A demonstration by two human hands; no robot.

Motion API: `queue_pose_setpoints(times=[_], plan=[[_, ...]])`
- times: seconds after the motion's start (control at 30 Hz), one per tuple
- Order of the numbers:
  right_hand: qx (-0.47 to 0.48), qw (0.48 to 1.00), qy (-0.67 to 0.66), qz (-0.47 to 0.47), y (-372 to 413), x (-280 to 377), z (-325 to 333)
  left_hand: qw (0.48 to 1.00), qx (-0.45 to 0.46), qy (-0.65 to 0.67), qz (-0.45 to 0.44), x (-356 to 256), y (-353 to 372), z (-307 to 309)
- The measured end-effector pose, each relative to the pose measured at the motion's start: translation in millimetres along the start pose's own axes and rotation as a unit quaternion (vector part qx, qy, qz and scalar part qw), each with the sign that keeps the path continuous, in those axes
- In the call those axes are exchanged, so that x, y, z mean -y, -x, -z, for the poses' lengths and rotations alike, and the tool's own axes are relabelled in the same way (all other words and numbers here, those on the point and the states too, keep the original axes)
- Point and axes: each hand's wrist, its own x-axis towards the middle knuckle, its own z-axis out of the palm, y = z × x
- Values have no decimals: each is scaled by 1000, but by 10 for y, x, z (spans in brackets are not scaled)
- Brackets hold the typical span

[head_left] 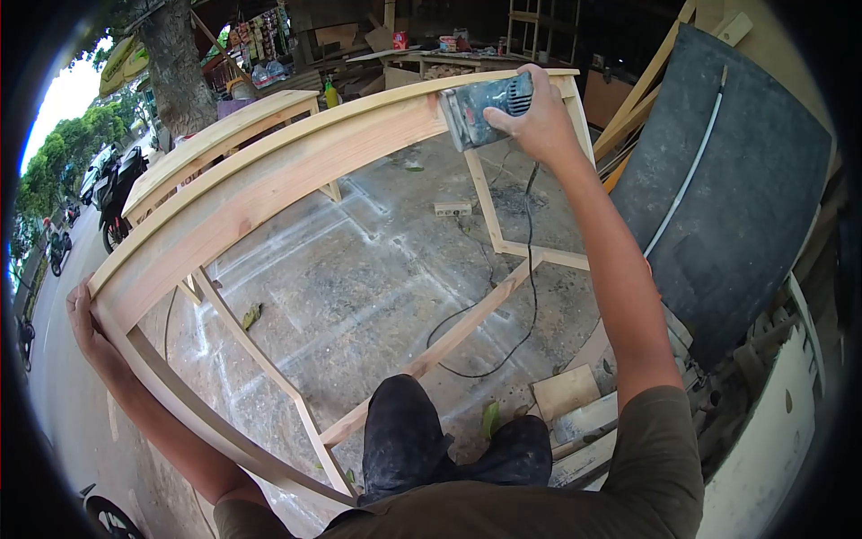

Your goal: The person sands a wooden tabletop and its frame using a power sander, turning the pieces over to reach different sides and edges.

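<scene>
A light wooden table frame point(206, 202) spans the view in front of me, with legs and a lower crossbar. My right hand point(543, 117) is wrapped round a blue-grey electric sander point(488, 103). Its flat base lies against the face of the frame's long board, near the right end. From the sander a black cord point(533, 269) drops and loops on the floor. At the far left corner of the frame, my left hand point(83, 316) grips the board's end, its fingers partly hidden behind the wood.
A second wooden frame point(224, 135) stands behind. A power strip point(452, 208) lies on the concrete floor point(359, 296). To the right lean a dark panel point(718, 180) and timber; wood offcuts point(566, 393) lie near my knees. A motorbike point(117, 184) and road are at left.
</scene>
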Motion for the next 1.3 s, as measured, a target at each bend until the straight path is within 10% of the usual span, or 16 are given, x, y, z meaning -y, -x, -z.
queue_pose_setpoints(times=[1.3], plan=[[32,999,0,-22,150,17,-119,999,-10,22,41,167,-149,52]])
